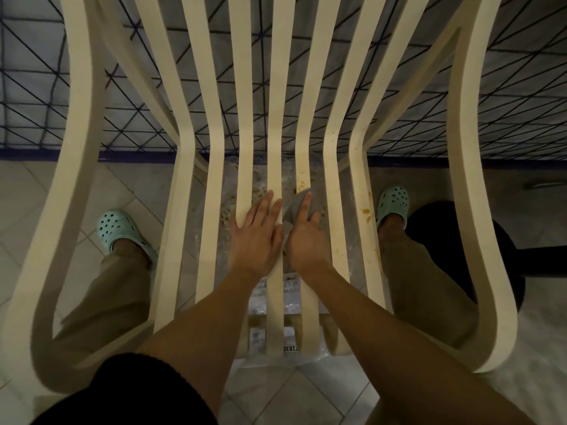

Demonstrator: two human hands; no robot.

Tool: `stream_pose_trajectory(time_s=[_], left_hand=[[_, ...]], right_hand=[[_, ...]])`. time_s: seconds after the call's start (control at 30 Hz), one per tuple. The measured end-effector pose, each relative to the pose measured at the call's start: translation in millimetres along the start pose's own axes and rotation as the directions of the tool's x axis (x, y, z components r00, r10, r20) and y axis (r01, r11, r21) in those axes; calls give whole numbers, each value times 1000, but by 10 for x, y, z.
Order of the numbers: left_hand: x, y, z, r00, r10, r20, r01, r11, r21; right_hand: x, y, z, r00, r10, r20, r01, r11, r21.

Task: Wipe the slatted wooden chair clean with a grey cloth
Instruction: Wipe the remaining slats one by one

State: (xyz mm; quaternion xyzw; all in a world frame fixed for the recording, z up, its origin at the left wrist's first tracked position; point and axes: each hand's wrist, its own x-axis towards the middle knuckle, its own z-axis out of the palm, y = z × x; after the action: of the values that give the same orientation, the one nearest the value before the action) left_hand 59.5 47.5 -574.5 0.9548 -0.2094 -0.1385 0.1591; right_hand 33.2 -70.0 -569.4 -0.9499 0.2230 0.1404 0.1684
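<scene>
Black sleeve (pixel 122 394) sat nearest the lens, with two bare forearms running out from it to the seat.

Slatted wooden chair (pixel 276 118): pale, rigid bent slats with open gaps, standing over a tiled floor (pixel 36 194). It looked stiff and fairly heavy, unlikely to shift under a wipe. The slats were smooth, so the cloth should slide along the grain; the narrow edges and gaps would need the cloth wrapped round them.

Plastic sheet (pixel 227 185) lay beneath the slats, under and beyond the fingertips, and was littered with crumbs.

Left hand (pixel 256 237) lay flat across two centre slats, fingers straight and slightly apart, holding nothing. It appeared to be bracing.

Right hand (pixel 306 237), touching the left at the thumb side, pressed down on the grey cloth (pixel 296 205), fingers close together, forefinger straight. No pinch was seen.

Cloth: soft, limp, light, bunched under the right palm and fingers, showing only beside the forefinger and toward the left hand. Best held by a flat palm press, or gathered at the edge to fold over a slat.

Brown stain (pixel 303 179) sat on the slat just beyond the right fingertips. A second orange smear (pixel 365 211) marked an outer slat to the right of the right hand's fingers.

Green clogs (pixel 118 228) stood well outside both hands.
</scene>
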Motion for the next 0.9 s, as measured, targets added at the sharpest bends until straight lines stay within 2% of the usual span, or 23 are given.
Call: stream_pose_trajectory(time_s=[0.4, 0.67, 0.9], left_hand=[[12, -2, 12, 1000, -18, 18, 18, 1000, -14], [1, -10, 24, 1000, -16, 10, 16, 1000, 12], [10, -5, 27, 1000, -17, 9, 17, 999, -36]], right_hand=[[442, -51, -55, 999, -17, -36, 18, 1000, 26], [707, -97, -85, 997, -33, -63, 33, 999, -4], [953, -145, -147, 994, -57, -92, 53, 997, -52]])
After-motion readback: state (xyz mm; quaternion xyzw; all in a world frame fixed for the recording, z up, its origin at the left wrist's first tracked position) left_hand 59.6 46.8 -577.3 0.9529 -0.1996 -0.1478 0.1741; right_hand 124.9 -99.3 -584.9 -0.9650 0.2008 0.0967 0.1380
